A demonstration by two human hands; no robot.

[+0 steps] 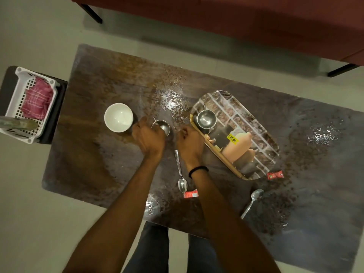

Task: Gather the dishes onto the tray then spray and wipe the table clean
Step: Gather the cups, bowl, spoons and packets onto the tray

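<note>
Left hand (pixel 149 137) wrapped round steel cup (pixel 162 127) mid-table; right hand (pixel 190 141) loosely curled beside it, grip unclear. Best lifted upright, set beside other cup (pixel 205 119) at tray (pixel 262 138) far end.

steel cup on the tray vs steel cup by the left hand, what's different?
The steel cup on the tray stands on the tray, untouched; the steel cup on the table sits on the wet tabletop. The left hand is at the table cup; no hand touches the tray cup. The tray cup looks wider. Both are shiny metal, upright and look empty.
</note>
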